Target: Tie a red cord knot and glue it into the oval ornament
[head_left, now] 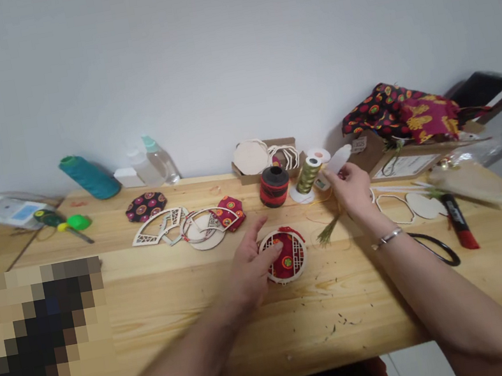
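In the head view, my left hand (pixel 251 267) grips a round wooden lattice ornament (pixel 298 258) at its left edge, thumb across its front. Red patterned fabric fills the ornament, and a red cord lies along its top. My right hand (pixel 352 191), wearing a bracelet, is closed around a whitish translucent bottle (pixel 340 158) tilted beside the thread spools. A green tassel (pixel 329 232) lies just left of the right wrist. Nearest behind the ornament stand a red-and-black spool (pixel 274 188) and a gold-green thread spool (pixel 309 176).
Wooden cutouts (pixel 204 230) and fabric-covered pieces (pixel 146 206) lie to the left. A teal thread cone (pixel 90 177) and a clear spray bottle (pixel 161 162) line the wall. At right are a cardboard box (pixel 375 163) with fabric, a glue tube (pixel 460 222) and a black ring-shaped handle (pixel 450 253).
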`<move>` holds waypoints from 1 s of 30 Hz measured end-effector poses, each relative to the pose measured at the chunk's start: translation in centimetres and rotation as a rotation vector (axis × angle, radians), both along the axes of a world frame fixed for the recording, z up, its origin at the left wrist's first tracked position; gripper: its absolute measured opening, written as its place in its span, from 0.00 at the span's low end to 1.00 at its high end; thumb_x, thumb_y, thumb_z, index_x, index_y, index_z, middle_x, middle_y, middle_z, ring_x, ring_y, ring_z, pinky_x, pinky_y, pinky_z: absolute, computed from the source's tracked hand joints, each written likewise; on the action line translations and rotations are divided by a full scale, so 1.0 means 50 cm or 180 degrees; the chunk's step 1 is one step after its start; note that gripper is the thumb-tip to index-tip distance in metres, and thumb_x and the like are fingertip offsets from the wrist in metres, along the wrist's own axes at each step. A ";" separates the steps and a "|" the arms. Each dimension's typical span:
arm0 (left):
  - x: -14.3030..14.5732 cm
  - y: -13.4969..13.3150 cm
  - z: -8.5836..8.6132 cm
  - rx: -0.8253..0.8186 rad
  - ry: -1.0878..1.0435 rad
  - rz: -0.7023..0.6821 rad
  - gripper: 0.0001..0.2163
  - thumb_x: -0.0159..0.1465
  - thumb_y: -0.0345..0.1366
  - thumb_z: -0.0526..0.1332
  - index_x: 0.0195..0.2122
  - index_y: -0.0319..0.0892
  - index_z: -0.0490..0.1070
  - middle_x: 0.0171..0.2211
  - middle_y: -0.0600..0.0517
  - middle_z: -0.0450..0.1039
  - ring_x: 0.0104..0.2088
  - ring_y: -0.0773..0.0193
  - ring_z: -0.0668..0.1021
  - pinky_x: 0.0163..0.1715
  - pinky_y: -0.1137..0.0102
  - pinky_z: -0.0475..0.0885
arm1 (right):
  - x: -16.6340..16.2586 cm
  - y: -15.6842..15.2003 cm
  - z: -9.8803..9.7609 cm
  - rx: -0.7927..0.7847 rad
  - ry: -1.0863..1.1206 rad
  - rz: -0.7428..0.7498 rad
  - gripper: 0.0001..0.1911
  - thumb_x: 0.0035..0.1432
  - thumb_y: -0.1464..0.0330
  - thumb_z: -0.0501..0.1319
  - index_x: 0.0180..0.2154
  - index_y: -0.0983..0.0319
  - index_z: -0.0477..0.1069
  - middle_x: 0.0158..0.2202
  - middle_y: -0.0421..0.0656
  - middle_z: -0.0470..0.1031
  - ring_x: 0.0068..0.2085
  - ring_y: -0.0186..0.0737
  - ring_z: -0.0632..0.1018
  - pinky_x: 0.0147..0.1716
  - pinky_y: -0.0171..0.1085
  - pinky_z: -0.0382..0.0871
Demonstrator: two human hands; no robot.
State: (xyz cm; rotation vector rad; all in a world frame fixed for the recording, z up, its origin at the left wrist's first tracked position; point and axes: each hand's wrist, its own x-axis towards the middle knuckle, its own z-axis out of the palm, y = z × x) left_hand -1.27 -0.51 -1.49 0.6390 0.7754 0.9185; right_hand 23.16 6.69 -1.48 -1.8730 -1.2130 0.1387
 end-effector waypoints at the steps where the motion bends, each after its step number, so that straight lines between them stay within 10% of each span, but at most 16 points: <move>1: 0.000 0.000 0.000 0.0008 0.0021 -0.0005 0.36 0.52 0.28 0.66 0.61 0.42 0.52 0.33 0.50 0.77 0.29 0.64 0.78 0.32 0.69 0.74 | -0.001 -0.014 0.012 0.0070 -0.0014 -0.0022 0.17 0.49 0.59 0.59 0.35 0.67 0.72 0.32 0.49 0.77 0.32 0.43 0.74 0.34 0.41 0.67; 6: -0.001 -0.002 -0.002 0.0041 0.0099 -0.0064 0.36 0.54 0.28 0.65 0.62 0.43 0.50 0.32 0.50 0.77 0.29 0.63 0.78 0.32 0.69 0.73 | -0.026 -0.099 0.079 0.1103 0.0206 0.0740 0.17 0.56 0.61 0.57 0.46 0.61 0.64 0.42 0.47 0.73 0.42 0.43 0.75 0.42 0.44 0.69; 14: -0.001 0.006 -0.004 0.0010 0.0140 0.0042 0.35 0.53 0.28 0.65 0.61 0.43 0.51 0.33 0.50 0.76 0.30 0.63 0.78 0.35 0.67 0.73 | -0.095 -0.177 0.064 0.0681 0.1422 0.1997 0.35 0.61 0.62 0.54 0.64 0.50 0.37 0.37 0.44 0.75 0.34 0.43 0.78 0.30 0.43 0.73; 20: 0.001 0.010 0.000 -0.0096 0.0147 0.0119 0.36 0.52 0.29 0.66 0.60 0.42 0.52 0.34 0.50 0.76 0.32 0.62 0.78 0.36 0.67 0.73 | -0.080 -0.207 0.073 -0.0049 0.2534 0.2390 0.23 0.57 0.60 0.58 0.55 0.49 0.62 0.43 0.44 0.75 0.38 0.42 0.77 0.28 0.39 0.73; 24: 0.000 0.010 0.002 -0.0125 0.0150 0.0100 0.36 0.52 0.29 0.66 0.60 0.42 0.53 0.34 0.50 0.76 0.31 0.62 0.78 0.35 0.67 0.73 | -0.074 -0.222 0.103 -0.0347 0.2882 0.2967 0.50 0.37 0.63 0.71 0.61 0.48 0.51 0.49 0.45 0.70 0.40 0.44 0.74 0.25 0.37 0.72; 30: -0.001 0.009 -0.001 -0.0121 0.0076 0.0081 0.35 0.52 0.29 0.66 0.60 0.43 0.54 0.34 0.50 0.76 0.30 0.63 0.78 0.34 0.68 0.73 | -0.084 -0.229 0.110 -0.0508 0.2952 0.3100 0.52 0.40 0.70 0.70 0.62 0.44 0.45 0.47 0.46 0.69 0.31 0.39 0.74 0.19 0.35 0.70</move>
